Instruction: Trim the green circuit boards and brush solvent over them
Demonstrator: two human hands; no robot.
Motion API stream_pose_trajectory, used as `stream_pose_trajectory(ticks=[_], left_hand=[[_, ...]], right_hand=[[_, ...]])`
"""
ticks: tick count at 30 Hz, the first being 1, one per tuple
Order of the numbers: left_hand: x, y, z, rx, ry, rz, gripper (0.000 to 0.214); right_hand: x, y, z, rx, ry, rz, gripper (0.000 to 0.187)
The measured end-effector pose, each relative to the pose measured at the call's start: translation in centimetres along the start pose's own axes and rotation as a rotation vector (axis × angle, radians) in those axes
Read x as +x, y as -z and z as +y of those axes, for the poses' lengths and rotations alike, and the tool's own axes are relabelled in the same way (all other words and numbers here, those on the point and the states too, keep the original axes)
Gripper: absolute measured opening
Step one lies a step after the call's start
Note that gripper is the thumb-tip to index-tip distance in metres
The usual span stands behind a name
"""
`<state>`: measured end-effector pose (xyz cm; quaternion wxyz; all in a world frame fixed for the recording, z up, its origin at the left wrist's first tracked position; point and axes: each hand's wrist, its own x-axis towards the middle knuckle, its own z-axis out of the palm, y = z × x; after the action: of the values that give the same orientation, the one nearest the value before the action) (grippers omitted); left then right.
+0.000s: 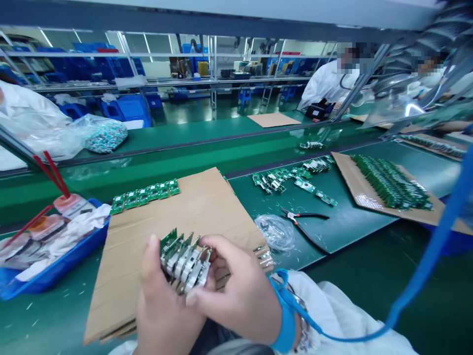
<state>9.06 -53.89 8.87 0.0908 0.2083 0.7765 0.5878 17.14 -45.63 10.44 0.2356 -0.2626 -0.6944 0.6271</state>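
No readable text, labels or numbers, even on the handheld circuit boards (pixel 184 261).

Your left hand (pixel 168 296) and right hand (pixel 236 296) around stack of circuit boards (pixel 185 261), above cardboard sheet (pixel 207 212). Row of boards (pixel 144 197) on sheet's far edge. Left of sheet: tray (pixel 48 276) holding packets. Right of sheet: pliers (pixel 305 215) on mat (pixel 351 222), plastic bag (pixel 275 232) just left of them, loose boards (pixel 288 180) behind. Farther right: second cardboard sheet (pixel 349 185) under packed boards (pixel 388 182). Behind these, across bench: co-worker (pixel 328 84).
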Motion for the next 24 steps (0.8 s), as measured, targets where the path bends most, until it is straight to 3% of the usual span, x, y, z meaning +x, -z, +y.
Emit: stream_pose_trajectory(ticks=[3, 5, 11, 14, 16, 20, 22, 24], left_hand=[[0.5, 0.2, 0.4, 0.227, -0.014, -0.052, 0.099], [1.1, 0.4, 0.3, 0.202, 0.027, -0.132, 0.103], [2.4, 0.8, -1.7, -0.224, 0.069, -0.239, 0.124], [2.7, 1.1, -2.1, -0.405, 0.166, -0.286, 0.115], [2.8, 1.4, -2.0, -0.490, 0.262, -0.276, 0.101], [3.3, 2.1, -1.6, -0.615, 0.402, -0.181, 0.090], [3.7, 2.6, -1.5, -0.637, 0.455, -0.126, 0.090], [4.0, 3.3, -1.3, -0.643, 0.487, -0.087, 0.090]], right_hand=[[0.8, -0.2, 0.2, -0.006, -0.092, -0.024, 0.039], [1.4, -0.1, 0.2, 0.020, -0.123, -0.090, 0.030], [2.9, 0.3, -0.5, 0.087, -0.178, -0.249, 0.031], [3.6, -0.1, -0.6, 0.123, -0.158, -0.287, 0.035], [4.1, -0.3, -0.5, 0.242, -0.188, -0.326, 0.041], [5.7, 0.0, 0.3, 0.536, -0.411, -0.473, 0.055], [7.2, 0.6, 0.7, 0.545, -0.489, -0.484, 0.051], [9.6, 1.3, 1.1, 0.434, -0.509, -0.404, 0.044]])
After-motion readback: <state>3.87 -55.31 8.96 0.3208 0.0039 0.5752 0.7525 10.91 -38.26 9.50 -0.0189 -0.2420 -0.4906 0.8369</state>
